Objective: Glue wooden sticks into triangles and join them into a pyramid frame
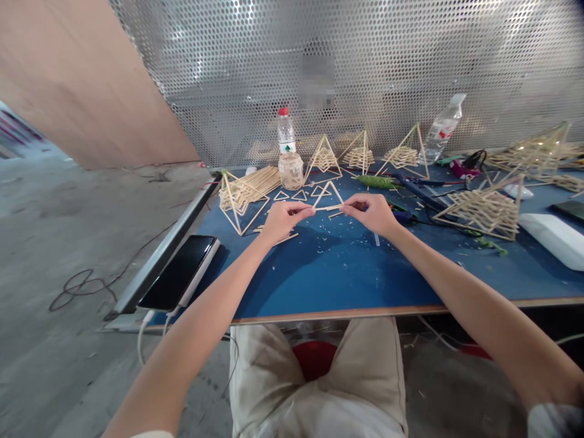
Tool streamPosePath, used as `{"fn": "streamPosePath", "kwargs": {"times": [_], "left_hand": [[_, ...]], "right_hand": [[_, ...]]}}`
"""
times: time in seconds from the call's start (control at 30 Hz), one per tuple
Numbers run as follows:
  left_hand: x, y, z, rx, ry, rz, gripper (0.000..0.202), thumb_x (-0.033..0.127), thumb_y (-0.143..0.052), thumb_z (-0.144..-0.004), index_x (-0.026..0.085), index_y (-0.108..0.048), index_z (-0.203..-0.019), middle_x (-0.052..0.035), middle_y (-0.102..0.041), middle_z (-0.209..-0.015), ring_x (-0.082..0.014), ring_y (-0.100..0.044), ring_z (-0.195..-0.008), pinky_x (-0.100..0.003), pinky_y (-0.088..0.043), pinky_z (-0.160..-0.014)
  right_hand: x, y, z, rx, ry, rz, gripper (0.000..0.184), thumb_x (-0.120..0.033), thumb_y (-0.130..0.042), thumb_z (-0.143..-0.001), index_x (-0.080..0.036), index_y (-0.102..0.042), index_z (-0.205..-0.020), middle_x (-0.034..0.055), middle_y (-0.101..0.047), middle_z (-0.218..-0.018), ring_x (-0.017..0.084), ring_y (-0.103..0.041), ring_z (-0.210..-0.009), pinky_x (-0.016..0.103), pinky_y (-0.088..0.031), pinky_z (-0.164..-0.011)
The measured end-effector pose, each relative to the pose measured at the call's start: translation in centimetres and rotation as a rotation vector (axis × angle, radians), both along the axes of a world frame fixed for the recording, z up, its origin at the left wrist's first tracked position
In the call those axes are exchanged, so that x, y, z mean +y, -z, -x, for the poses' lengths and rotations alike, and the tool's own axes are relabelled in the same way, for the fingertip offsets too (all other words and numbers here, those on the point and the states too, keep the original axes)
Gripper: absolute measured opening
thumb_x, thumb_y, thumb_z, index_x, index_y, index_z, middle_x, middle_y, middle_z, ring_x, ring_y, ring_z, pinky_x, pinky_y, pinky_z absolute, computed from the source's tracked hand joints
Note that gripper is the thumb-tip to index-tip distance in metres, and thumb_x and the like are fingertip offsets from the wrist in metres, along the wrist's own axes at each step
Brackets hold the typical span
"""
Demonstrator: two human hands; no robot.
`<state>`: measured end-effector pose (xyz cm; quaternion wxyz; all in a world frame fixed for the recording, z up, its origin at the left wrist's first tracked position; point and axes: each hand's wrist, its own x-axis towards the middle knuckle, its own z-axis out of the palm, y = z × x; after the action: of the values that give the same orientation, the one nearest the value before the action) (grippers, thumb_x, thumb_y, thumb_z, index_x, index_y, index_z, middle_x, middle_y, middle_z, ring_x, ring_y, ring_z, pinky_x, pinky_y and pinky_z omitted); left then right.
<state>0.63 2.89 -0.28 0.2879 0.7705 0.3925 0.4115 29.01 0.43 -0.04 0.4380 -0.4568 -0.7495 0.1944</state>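
Both my hands hold a small triangle of thin wooden sticks [329, 196] just above the blue table [347, 274]. My left hand [283, 218] pinches the left end of its bottom stick. My right hand [370, 210] pinches the right end. The triangle stands upright between my fingers, with its point toward the back of the table. Three smaller stick triangles [300, 195] lie flat just behind it. Loose sticks [285, 238] lie under my left hand.
A black phone [180, 274] on a white pad lies at the table's left edge. Behind stand a bundle of sticks [249, 185], a jar [291, 170], two water bottles [286, 131], several stick pyramids [486, 210] and scissors [424, 182]. A perforated metal wall [365, 61] backs the table.
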Motion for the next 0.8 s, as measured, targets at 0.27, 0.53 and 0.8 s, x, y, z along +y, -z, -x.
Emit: {"fn": "streamPosePath", "kwargs": {"times": [0.27, 0.53, 0.8], "left_hand": [[0.1, 0.0, -0.3, -0.194, 0.000, 0.103, 0.030, 0.048, -0.077, -0.093, 0.020, -0.085, -0.102, -0.0086, -0.084, -0.099, -0.0177, -0.068, -0.075, -0.032, -0.055, -0.072], [1.4, 0.5, 0.2, -0.308, -0.096, 0.056, 0.022, 0.043, -0.070, -0.099, 0.022, -0.075, -0.097, -0.0060, -0.077, -0.094, -0.0143, -0.061, -0.067, -0.028, -0.051, -0.062], [2.1, 0.9, 0.4, -0.369, -0.150, 0.056, 0.016, 0.036, -0.069, -0.102, 0.022, -0.069, -0.095, -0.0058, -0.076, -0.098, -0.0137, -0.062, -0.067, -0.028, -0.049, -0.062]], "right_hand": [[-0.4, -0.9, 0.0, -0.201, 0.028, 0.008, 0.025, -0.049, -0.072, -0.093, -0.026, -0.082, -0.095, 0.0036, -0.078, -0.079, 0.020, -0.065, -0.066, 0.034, -0.049, -0.063], [1.2, -2.4, -7.0, -0.803, 0.352, 0.186, 0.044, -0.040, -0.074, -0.079, -0.020, -0.069, -0.119, 0.0153, -0.073, -0.127, 0.039, -0.069, -0.116, 0.050, -0.057, -0.093], [1.9, -1.7, -8.1, -1.063, 0.283, 0.246, 0.025, -0.031, -0.072, -0.080, -0.016, -0.075, -0.100, 0.0197, -0.074, -0.110, 0.039, -0.070, -0.108, 0.048, -0.057, -0.091]]}}
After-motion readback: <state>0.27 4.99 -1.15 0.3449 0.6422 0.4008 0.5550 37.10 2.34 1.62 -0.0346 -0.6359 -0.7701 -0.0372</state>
